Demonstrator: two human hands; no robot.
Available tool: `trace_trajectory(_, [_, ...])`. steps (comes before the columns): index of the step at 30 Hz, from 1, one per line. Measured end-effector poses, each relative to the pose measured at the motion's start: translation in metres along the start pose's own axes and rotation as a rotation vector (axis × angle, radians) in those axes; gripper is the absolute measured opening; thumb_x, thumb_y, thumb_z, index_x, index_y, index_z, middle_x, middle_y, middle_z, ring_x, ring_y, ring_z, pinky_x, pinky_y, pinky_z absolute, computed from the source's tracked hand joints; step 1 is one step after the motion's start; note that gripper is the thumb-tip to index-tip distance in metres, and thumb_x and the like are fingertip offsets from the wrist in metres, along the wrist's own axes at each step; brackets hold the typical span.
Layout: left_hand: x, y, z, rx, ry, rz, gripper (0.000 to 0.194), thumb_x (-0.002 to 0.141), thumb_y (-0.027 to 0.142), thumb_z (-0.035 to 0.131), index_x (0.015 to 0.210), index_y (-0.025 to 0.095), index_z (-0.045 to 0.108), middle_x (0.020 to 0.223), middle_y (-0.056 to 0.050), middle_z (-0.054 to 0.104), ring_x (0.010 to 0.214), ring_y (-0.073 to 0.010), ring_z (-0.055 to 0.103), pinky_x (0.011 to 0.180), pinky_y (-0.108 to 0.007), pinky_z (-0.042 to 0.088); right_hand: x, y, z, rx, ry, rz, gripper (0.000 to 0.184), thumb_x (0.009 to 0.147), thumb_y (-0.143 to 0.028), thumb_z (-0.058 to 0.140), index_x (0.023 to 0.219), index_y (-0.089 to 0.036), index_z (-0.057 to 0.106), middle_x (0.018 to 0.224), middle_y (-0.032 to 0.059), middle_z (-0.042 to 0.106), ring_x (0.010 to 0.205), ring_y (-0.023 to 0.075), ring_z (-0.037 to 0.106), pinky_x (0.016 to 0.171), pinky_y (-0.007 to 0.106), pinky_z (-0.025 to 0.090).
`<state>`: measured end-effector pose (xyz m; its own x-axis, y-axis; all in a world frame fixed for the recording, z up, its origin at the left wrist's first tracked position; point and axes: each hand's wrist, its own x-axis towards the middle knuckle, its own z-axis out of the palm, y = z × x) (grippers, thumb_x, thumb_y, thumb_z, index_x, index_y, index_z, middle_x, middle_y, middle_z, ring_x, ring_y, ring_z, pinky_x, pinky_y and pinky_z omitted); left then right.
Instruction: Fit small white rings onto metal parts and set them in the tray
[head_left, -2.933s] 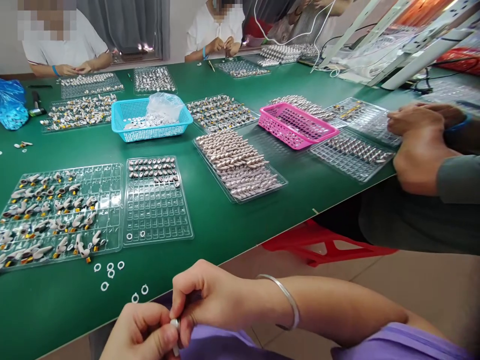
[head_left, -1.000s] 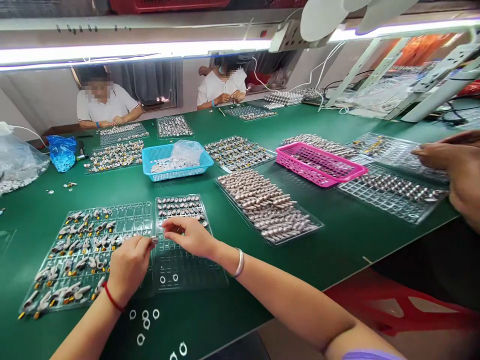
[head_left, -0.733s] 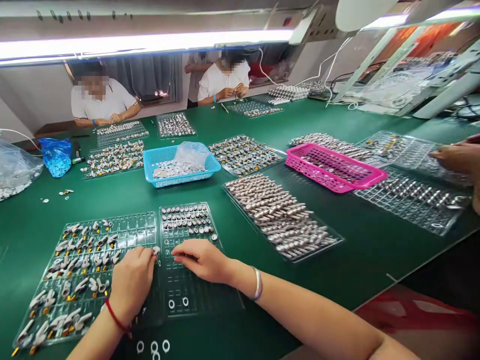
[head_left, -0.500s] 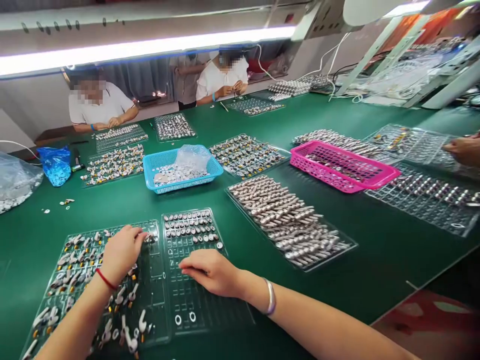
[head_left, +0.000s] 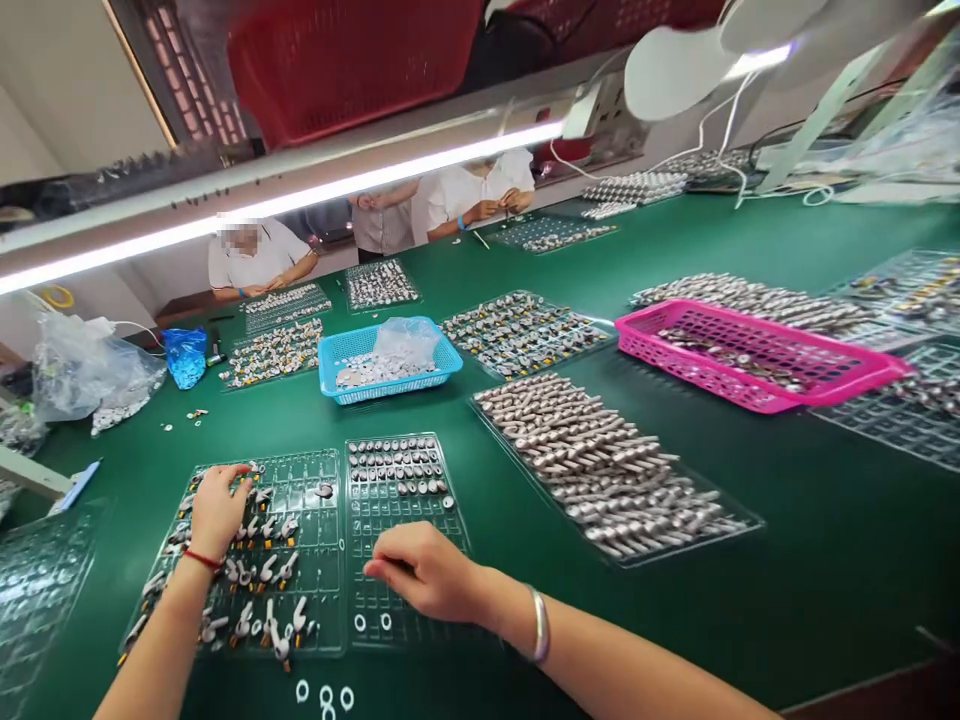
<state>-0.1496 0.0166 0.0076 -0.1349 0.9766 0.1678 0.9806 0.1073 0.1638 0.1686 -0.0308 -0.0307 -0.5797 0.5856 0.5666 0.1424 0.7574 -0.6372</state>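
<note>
My left hand (head_left: pixel 217 510), with a red string at the wrist, is over the upper part of a clear tray (head_left: pixel 319 570) of white earbud shells (head_left: pixel 268 570) with orange tabs. Its thumb and index finger are slightly apart, close to small parts in the top row. My right hand (head_left: pixel 427 570), wearing a silver bangle, is pinched closed above a second clear tray (head_left: pixel 405 630); whatever its fingertips hold is hidden. Rows of small rounded grey-white caps (head_left: pixel 394 460) fill that tray's far end, and white rings (head_left: pixel 361 623) lie at its near end.
White rings (head_left: pixel 326 695) lie on the green table before the trays. Beyond stand a blue basket (head_left: pixel 390 388) of white pieces, a pink basket (head_left: pixel 697 375) and a tray of stacked earbud shells (head_left: pixel 600 460). People (head_left: pixel 262 255) sit across the table under a lamp bar.
My left hand has moved left along the tray's top; a single earbud part now shows in the right column it uncovered. My right hand stays pinched over its tray. The view has shifted.
</note>
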Motion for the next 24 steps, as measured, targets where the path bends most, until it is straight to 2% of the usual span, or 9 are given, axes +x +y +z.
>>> trace_trajectory(2, [0.009,0.003,0.000,-0.015,-0.022,-0.039,0.031,0.092,0.031,0.059,0.120,0.019,0.058,0.123,-0.009,0.061,0.101,-0.0229,0.063,0.084,-0.044,0.054,-0.003,-0.007,0.005,-0.004,-0.008,-0.041,0.046,0.098,-0.038,0.039,0.058,-0.018,0.051,0.050,-0.0001,0.051,0.046,0.0110,0.042,0.047,0.025,0.031])
trace_trajectory(7, [0.029,0.017,-0.004,-0.124,-0.080,-0.117,0.032,0.092,0.031,0.059,0.121,0.018,0.057,0.123,-0.009,0.060,0.101,-0.0229,0.063,0.084,-0.044,0.054,-0.006,-0.018,0.012,-0.019,-0.034,-0.130,0.039,0.095,-0.038,0.044,0.062,-0.018,0.053,0.055,0.0009,0.056,0.049,0.0121,0.048,0.048,0.025,0.031])
trace_trajectory(12, [0.024,0.036,-0.023,-0.346,-0.057,-0.154,0.031,0.092,0.031,0.059,0.120,0.019,0.058,0.123,-0.009,0.060,0.102,-0.0231,0.063,0.084,-0.044,0.054,0.000,-0.010,0.011,-0.053,0.020,-0.110,0.027,0.089,-0.031,0.058,0.065,-0.018,0.056,0.061,0.0007,0.060,0.055,0.0135,0.055,0.053,0.024,0.039])
trace_trajectory(14, [0.013,0.049,-0.027,-0.479,-0.061,-0.141,0.030,0.092,0.031,0.059,0.120,0.019,0.058,0.123,-0.008,0.061,0.102,-0.0235,0.063,0.084,-0.043,0.054,0.006,-0.007,0.011,-0.064,0.087,-0.064,0.015,0.087,-0.024,0.060,0.074,-0.018,0.059,0.070,0.0029,0.064,0.065,0.0158,0.060,0.061,0.025,0.045])
trace_trajectory(16, [-0.005,0.066,-0.024,-0.644,-0.103,-0.107,0.031,0.092,0.031,0.059,0.120,0.018,0.058,0.122,-0.008,0.061,0.101,-0.0238,0.063,0.084,-0.044,0.054,0.012,-0.007,0.010,-0.073,0.167,-0.003,0.004,0.086,-0.016,0.060,0.089,-0.017,0.060,0.086,0.0068,0.067,0.080,0.0190,0.062,0.073,0.028,0.049])
trace_trajectory(19, [-0.042,0.091,-0.008,-0.933,-0.229,-0.047,0.029,0.091,0.031,0.060,0.117,0.017,0.059,0.119,-0.008,0.063,0.098,-0.0225,0.064,0.082,-0.043,0.055,0.025,-0.012,0.011,-0.078,0.224,0.034,0.026,0.082,-0.011,0.063,0.107,-0.018,0.056,0.107,0.0102,0.064,0.102,0.0218,0.059,0.089,0.035,0.048])
trace_trajectory(21, [-0.065,0.102,0.003,-1.116,-0.276,-0.052,0.026,0.091,0.030,0.060,0.112,0.015,0.061,0.112,-0.007,0.065,0.094,-0.0211,0.065,0.079,-0.041,0.056,0.034,-0.017,0.013,-0.079,0.202,0.011,0.026,0.080,-0.012,0.067,0.103,-0.020,0.058,0.109,0.0084,0.063,0.107,0.0219,0.057,0.096,0.036,0.044])
trace_trajectory(23, [-0.080,0.106,0.008,-1.275,-0.278,-0.101,0.019,0.089,0.030,0.063,0.099,0.014,0.064,0.096,-0.004,0.069,0.081,-0.0171,0.067,0.072,-0.036,0.056,0.043,-0.020,0.018,-0.081,0.174,0.000,0.020,0.079,-0.010,0.067,0.095,-0.020,0.061,0.104,0.0066,0.066,0.104,0.0220,0.058,0.097,0.037,0.043])
trace_trajectory(24, [-0.084,0.107,0.009,-1.346,-0.269,-0.131,0.019,0.084,0.031,0.069,0.091,0.014,0.066,0.087,-0.002,0.069,0.074,-0.0155,0.067,0.069,-0.032,0.056,0.046,-0.020,0.021,-0.080,0.171,0.007,0.019,0.078,-0.009,0.068,0.093,-0.019,0.061,0.101,0.0065,0.066,0.102,0.0220,0.059,0.095,0.036,0.044])
